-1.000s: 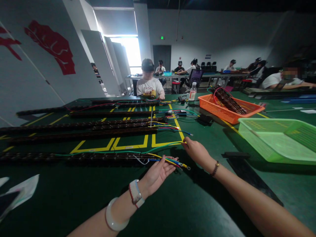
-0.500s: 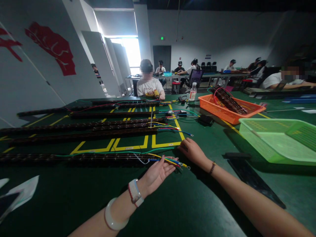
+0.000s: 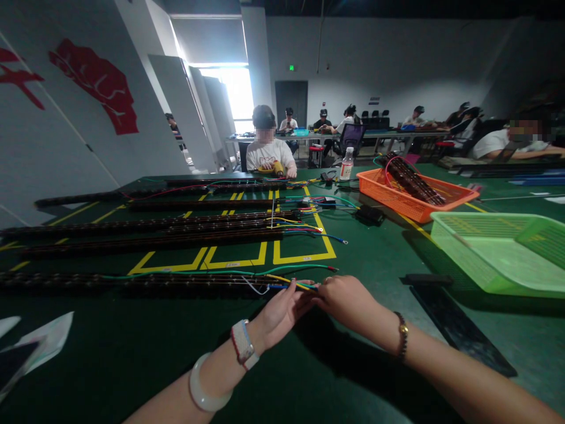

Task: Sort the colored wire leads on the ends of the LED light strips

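Observation:
Close in front of me lies a long dark wire harness [image 3: 185,286], with yellow, green and blue wires [image 3: 278,279] fanning out of its right end. My left hand [image 3: 282,312] is palm up under these wires, its thumb pressed over them. Curled around the wire ends is my right hand [image 3: 348,297], its fingertips meeting those of the left; the lugs seen on the ends are hidden by it. A separate green wire [image 3: 309,266] with a dark red tip runs loose just beyond both hands. A white tie [image 3: 253,285] sticks out of the harness.
Further harnesses [image 3: 150,244] lie across yellow tape outlines. On the right stand an orange basket [image 3: 397,194] holding a dark bundle and a green basket [image 3: 498,253]. A black flat bar [image 3: 459,330] lies near my right forearm. A person [image 3: 269,150] sits opposite, near a bottle [image 3: 346,165].
My right hand has left the loose green wire's end and come down toward me, closing over the wire ends at my left hand. The left hand stays about where it was.

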Available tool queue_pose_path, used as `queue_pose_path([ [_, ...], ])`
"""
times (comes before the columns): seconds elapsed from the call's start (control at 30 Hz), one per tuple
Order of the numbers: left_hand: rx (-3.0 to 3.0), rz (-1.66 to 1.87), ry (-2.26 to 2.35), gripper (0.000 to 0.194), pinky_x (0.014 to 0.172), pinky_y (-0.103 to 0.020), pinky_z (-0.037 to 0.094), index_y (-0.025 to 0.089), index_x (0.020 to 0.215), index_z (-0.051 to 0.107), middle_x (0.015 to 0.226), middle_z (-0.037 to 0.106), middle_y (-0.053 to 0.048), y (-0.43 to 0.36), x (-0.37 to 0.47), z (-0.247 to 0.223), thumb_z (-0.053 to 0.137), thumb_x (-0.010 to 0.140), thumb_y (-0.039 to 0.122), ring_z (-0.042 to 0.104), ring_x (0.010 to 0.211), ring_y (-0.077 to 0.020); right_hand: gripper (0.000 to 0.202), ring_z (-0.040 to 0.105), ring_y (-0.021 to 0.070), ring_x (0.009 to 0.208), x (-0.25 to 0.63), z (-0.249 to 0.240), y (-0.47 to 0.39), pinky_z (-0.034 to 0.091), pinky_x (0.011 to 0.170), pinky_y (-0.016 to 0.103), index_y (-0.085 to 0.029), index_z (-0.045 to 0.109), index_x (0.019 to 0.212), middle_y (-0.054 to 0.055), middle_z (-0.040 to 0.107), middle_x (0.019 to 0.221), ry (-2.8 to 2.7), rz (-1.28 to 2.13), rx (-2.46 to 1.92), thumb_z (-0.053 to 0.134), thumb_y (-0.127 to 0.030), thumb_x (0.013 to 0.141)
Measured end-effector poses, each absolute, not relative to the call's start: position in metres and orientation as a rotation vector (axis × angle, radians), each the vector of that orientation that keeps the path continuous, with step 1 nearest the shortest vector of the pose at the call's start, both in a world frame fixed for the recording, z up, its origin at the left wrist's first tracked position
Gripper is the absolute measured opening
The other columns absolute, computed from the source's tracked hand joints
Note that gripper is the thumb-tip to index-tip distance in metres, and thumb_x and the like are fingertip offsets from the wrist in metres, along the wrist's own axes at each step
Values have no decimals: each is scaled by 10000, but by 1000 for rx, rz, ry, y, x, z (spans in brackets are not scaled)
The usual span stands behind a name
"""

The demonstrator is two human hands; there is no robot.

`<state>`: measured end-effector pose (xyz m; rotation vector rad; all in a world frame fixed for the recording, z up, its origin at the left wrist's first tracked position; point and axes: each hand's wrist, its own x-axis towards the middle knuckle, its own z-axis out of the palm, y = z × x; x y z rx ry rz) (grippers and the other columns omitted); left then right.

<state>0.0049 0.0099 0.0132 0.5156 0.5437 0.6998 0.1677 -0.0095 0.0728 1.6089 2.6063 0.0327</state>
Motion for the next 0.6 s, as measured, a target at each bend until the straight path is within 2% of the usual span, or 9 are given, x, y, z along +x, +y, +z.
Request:
queue_pose_path([
  [0.27,539,682,491,352,1043,-386,332,110,1131,577,1114,633,-134,9,5,16,454,904,349,557,1099,-224,144,661,239,733,166,62,-11,489,607,289,-147,665,882,115,684,825,2570,88,1659,558,-236,847],
  [0.43,522,706,476,307,1054,-370,320,115,1084,595,1139,624,-131,10,7,14,455,906,323,536,1129,-215,203,667,235,743,160,55,-16,484,589,279,-105,659,929,146,687,844,2506,86,1664,468,-104,860],
  [0.6,524,706,482,340,1037,-395,343,112,1087,594,1102,637,-136,10,7,13,456,902,362,550,1109,-225,225,667,216,713,161,69,-20,462,588,262,-144,643,916,113,689,827,2515,19,1776,443,-245,896],
])
